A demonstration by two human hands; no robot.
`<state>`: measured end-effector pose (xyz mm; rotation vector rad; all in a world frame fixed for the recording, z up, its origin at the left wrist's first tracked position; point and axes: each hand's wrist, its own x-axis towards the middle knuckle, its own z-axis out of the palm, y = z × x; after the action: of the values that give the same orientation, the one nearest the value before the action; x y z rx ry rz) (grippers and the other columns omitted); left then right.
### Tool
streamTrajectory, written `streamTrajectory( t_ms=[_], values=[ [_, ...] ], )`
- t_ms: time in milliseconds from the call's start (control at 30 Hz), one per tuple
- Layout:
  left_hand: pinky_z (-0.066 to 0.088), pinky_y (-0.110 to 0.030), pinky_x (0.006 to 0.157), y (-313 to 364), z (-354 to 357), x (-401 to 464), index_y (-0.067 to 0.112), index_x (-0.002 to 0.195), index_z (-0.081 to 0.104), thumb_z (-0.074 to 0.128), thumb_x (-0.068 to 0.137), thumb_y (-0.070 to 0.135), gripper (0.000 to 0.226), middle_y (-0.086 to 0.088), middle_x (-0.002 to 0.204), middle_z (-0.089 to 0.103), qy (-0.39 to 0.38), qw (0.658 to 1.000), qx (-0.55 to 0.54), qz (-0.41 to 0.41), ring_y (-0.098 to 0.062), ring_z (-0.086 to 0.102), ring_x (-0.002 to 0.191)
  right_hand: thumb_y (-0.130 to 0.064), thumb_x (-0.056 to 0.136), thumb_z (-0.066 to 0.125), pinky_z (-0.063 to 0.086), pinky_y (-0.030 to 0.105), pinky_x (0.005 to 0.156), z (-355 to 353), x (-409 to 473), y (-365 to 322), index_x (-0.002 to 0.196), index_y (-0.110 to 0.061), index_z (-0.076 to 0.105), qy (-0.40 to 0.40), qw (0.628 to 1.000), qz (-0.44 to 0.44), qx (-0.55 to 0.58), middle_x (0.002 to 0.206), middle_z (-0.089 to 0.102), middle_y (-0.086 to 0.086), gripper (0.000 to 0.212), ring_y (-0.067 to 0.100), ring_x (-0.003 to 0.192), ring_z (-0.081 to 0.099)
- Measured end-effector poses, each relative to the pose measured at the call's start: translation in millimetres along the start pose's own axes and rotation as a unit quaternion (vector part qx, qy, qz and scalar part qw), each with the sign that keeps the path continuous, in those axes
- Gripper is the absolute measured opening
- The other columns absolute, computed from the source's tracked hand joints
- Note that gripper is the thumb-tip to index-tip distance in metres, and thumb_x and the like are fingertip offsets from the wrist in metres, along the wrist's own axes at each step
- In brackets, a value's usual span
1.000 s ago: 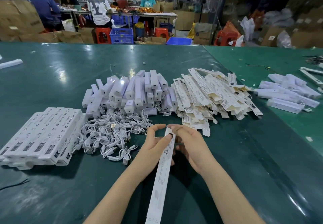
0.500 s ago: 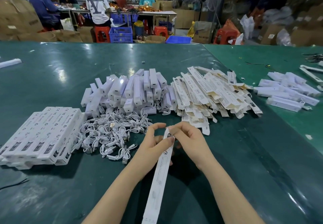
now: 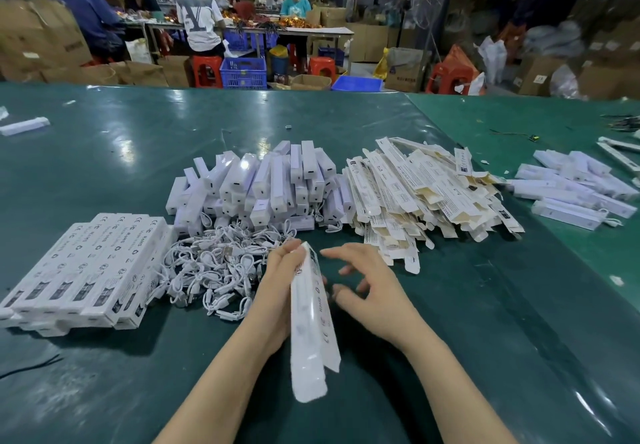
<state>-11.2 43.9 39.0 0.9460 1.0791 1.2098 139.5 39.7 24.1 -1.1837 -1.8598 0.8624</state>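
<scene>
A long white box, seemingly filled, is gripped by the left hand over the bench, the right hand held loose and empty beside it, with packed boxes stacked and many units, cables and flat cartons judged left.

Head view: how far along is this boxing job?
Done: a stack of closed boxes lies at the left. In hand: the left grip holds one long box, with the right grip open beside it. Left: a large pile of unboxed white bars, a tangle of cables and a heap of flat cartons, so much remains.
</scene>
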Motion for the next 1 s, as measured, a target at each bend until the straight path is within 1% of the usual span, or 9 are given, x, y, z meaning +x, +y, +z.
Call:
streamTrajectory(
  t_ms=[100,200,333,433,533,700,767,833,1000],
  values=[
    [0.037,-0.004,0.044,-13,-14,1,0.01,0.101,0.047,0.035,0.102,-0.003,0.018,0.0,0.08,0.045,-0.055,0.992,0.086,0.071,-0.006,0.044,0.066,-0.014,0.08,0.072,0.035,0.009,0.096,5,-3,-1,0.12,-0.05,0.055,-0.039,0.997,-0.072,-0.006,0.139,0.037,-0.014,0.057,0.003,0.123,0.042],
    [0.036,-0.007,0.044,-12,-3,4,0.01,0.081,0.046,0.033,0.102,-0.004,0.028,-0.004,0.075,0.045,-0.035,0.986,0.164,0.017,-0.01,0.043,0.063,-0.024,0.076,0.077,0.031,0.018,0.108,6,-3,1,0.12,-0.043,0.06,-0.043,0.993,-0.107,-0.012,0.142,0.04,-0.018,0.051,0.01,0.129,0.039],
    [0.036,-0.019,0.043,-23,1,-9,0.018,0.091,0.05,0.035,0.105,0.011,0.022,-0.001,0.057,0.048,0.006,0.987,0.16,0.014,-0.01,0.042,0.042,-0.055,0.07,0.071,0.046,0.02,0.086,9,1,-2,0.096,-0.051,0.067,0.02,0.998,-0.036,0.039,0.109,0.064,-0.025,0.026,-0.001,0.101,0.058],
    [0.045,-0.019,0.056,-30,0,-7,0.031,0.103,0.055,0.043,0.103,0.041,0.016,0.01,0.067,0.061,0.031,0.987,0.127,0.092,-0.004,0.056,0.058,-0.062,0.071,0.066,0.043,0.014,0.06,11,3,-2,0.092,-0.042,0.063,0.064,0.993,0.06,0.08,0.084,0.067,-0.018,0.029,-0.002,0.067,0.057],
    [0.05,-0.017,0.071,-25,0,-2,0.029,0.114,0.05,0.056,0.086,0.054,0.039,0.009,0.098,0.065,0.022,0.995,0.025,0.094,-0.001,0.063,0.086,-0.064,0.078,0.059,0.044,0.015,0.057,15,-2,2,0.095,-0.037,0.049,-0.001,0.998,0.055,-0.008,0.082,0.066,-0.013,0.033,-0.001,0.067,0.058],
    [0.053,-0.017,0.065,-25,-3,-3,0.016,0.107,0.054,0.067,0.091,0.017,0.02,-0.004,0.088,0.075,0.07,0.991,0.001,0.11,-0.012,0.072,0.081,-0.063,0.07,0.057,0.052,0.022,0.079,21,-1,3,0.109,-0.043,0.05,-0.101,0.992,0.062,-0.046,0.094,0.066,-0.024,0.045,-0.003,0.09,0.063],
    [0.055,-0.02,0.068,-24,-5,-2,0.015,0.108,0.055,0.064,0.093,0.016,0.018,-0.003,0.09,0.075,0.064,0.992,-0.02,0.111,-0.016,0.073,0.084,-0.059,0.075,0.053,0.047,0.024,0.086,15,5,1,0.086,-0.045,0.061,-0.049,0.998,0.041,-0.001,0.091,0.064,-0.026,0.019,-0.002,0.098,0.06],
    [0.056,-0.023,0.068,-21,-8,-1,0.014,0.111,0.054,0.062,0.093,0.015,0.019,-0.005,0.095,0.075,0.056,0.992,-0.042,0.108,-0.022,0.074,0.086,-0.047,0.083,0.052,0.044,0.024,0.081,10,17,-1,0.072,-0.04,0.065,0.049,0.997,0.038,0.044,0.083,0.065,-0.019,0.018,0.0,0.09,0.06],
    [0.055,-0.025,0.057,-21,-9,1,0.019,0.114,0.054,0.066,0.091,0.013,0.026,-0.003,0.088,0.074,0.042,0.994,-0.02,0.094,-0.025,0.073,0.067,-0.03,0.092,0.058,0.045,0.039,0.084,3,90,-19,0.102,-0.016,0.06,0.244,0.961,0.016,-0.13,0.102,0.062,0.0,0.017,0.023,0.098,0.054]
  ],
)
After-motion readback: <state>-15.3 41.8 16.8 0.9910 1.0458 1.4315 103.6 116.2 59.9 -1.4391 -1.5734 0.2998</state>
